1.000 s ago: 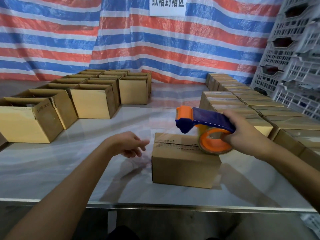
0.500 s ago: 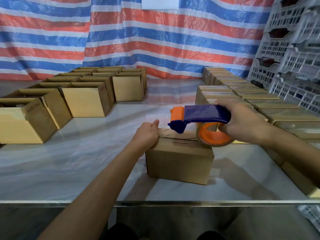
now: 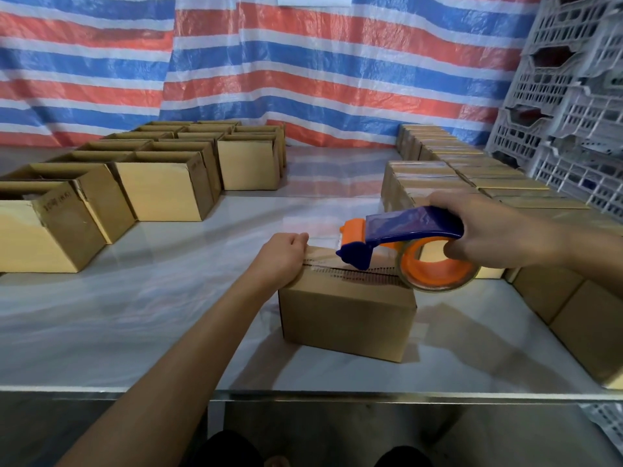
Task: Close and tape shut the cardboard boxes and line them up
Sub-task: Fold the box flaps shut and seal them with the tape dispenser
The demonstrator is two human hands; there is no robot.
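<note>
A big red, blue and white striped plastic sheet [image 3: 303, 79] hangs behind everything. In front of it lies the pale shiny tabletop [image 3: 101, 315]. A stack of grey plastic crates [image 3: 573, 123] stands by its far right corner. Rows of open brown cardboard boxes [image 3: 161, 190] run along the left edge up to the far left corner. Tight rows of closed brown boxes [image 3: 435, 175] sit along the right edge.

One small brown cardboard box [image 3: 347, 321] sits alone near the front edge, a little right of the middle. This is the box being taped. Its top flaps are folded shut, and the line where they meet shows dark.

The right hand [image 3: 495, 237] has its grip tight around the blue and orange tape dispenser [image 3: 414, 227], which is low over the top of the box. The left hand [image 3: 279, 259] has its grip curled over the top left edge of the box, holding it and pressing down there. A thin strip of clear tape [image 3: 320, 256] runs from under those fingers to the front of the dispenser.

Things could go wrong from here. If the left hand lets go too soon, the box may slide with the pull and the tape end may lift off. If the dispenser drifts to one side, the tape may miss the line and leave the flaps loose. If the tape goes slack, it may wrinkle or stick to itself.
</note>
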